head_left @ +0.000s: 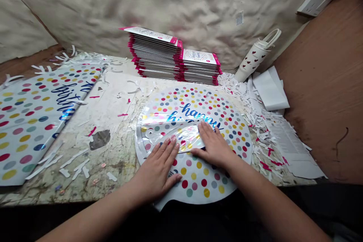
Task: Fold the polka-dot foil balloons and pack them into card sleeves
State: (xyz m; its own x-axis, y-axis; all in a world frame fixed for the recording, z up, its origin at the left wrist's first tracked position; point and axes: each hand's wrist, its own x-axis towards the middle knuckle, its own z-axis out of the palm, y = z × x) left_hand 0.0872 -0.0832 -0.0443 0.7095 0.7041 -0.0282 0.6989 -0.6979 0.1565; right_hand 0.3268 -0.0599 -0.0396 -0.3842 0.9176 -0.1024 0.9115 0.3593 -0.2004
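A round foil balloon (224, 121) with coloured dots and blue "happy birthday" lettering lies flat on the worktable. Its left side is folded over into a shiny flap (170, 133) across the middle. My left hand (159, 166) lies flat with fingers stretched out, pressing the lower left of the balloon and the edge of the flap. My right hand (214, 144) also lies flat, fingers together, on the right end of the flap.
A pile of flat dotted balloons (31, 117) lies at the left. Two stacks of pink-edged packets (172, 58) stand at the back. A heart-patterned cup (253, 58), white paper sheets (270, 89) and paper scraps (255, 121) sit at the right beside a brown board (326, 83).
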